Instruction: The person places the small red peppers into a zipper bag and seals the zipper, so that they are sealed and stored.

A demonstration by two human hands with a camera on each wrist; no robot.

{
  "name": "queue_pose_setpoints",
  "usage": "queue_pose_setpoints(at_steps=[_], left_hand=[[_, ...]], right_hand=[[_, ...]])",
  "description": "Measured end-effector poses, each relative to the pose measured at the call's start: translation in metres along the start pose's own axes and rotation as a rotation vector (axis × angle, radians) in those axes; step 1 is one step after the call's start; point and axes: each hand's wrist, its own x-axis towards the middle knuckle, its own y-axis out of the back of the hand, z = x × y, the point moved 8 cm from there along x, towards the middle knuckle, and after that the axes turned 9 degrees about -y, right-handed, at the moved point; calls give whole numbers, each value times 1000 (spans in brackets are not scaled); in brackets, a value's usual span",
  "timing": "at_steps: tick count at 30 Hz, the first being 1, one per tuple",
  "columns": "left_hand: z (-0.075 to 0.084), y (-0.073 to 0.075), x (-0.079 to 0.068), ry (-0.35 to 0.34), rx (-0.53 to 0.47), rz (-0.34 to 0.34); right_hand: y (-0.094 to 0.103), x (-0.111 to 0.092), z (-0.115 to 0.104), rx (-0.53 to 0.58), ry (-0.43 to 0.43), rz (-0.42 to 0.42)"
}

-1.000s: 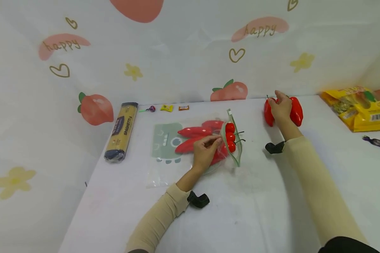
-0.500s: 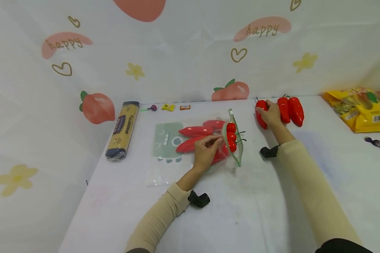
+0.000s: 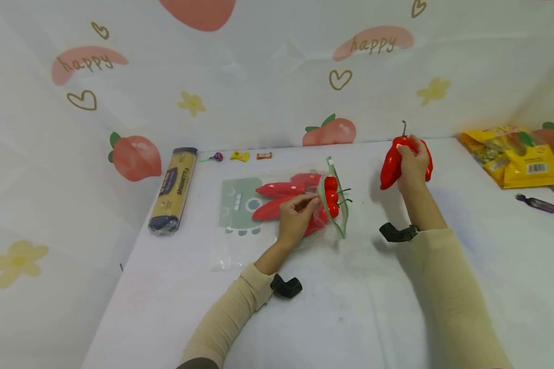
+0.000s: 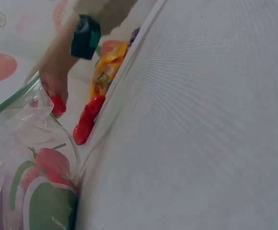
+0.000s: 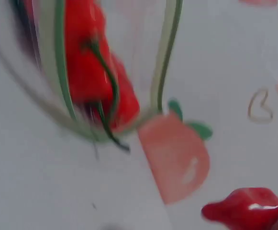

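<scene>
A clear zip bag [image 3: 240, 253] with a green monster print lies on the table, its mouth gaping to the right. Inside it are several red peppers [image 3: 281, 190], some with green stems poking out through the mouth. Thumb and fingertips of my left hand [image 3: 295, 220] pinch the bag near its green zip edge [image 3: 343, 225]. Up at the back right, my right hand [image 3: 413, 169] grips another red pepper [image 3: 391, 166], stem upward, raised over the table. Its tip [image 5: 225, 213] shows in the right wrist view. Red peppers [image 4: 88, 120] remain lying behind this hand, mostly hidden in the head view.
Left of the bag lies a spaghetti pack [image 3: 173, 189]. Along the back edge are a lollipop [image 3: 217, 157], a yellow sweet [image 3: 239, 156] and an orange sweet [image 3: 264, 155]. A yellow snack bag [image 3: 517, 159] and a purple-wrapped candy [image 3: 541, 204] are at the right.
My right hand reached the leftmost of three red peppers, took hold of it and lifted it off the table. My left hand stays pinching the bag.
</scene>
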Motion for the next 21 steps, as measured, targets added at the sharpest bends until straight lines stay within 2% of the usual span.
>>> queue_pose_setpoints(at_steps=[2,4,10,11,15,18,21], left_hand=[[1,0,0,-2,11,4],[2,0,0,-5,24,5],[3,1,1,-27,46,10],[4,1,1,-28,49,11],[5,0,0,-31,59,3],[7,0,1,-35,63,0],[8,0,0,-33,52,6]], right_hand=[[1,-13,3,139,6,-6],[-2,-25,11,206,12,-27],[-12,-43,48,234,-41,-42],[-13,-44,54,214,-51,-36],[-10,-47,78,22,-95,-13],[-8,-49,88,-137,-111,-52],[-7,-51,91,-246,-101,-113]])
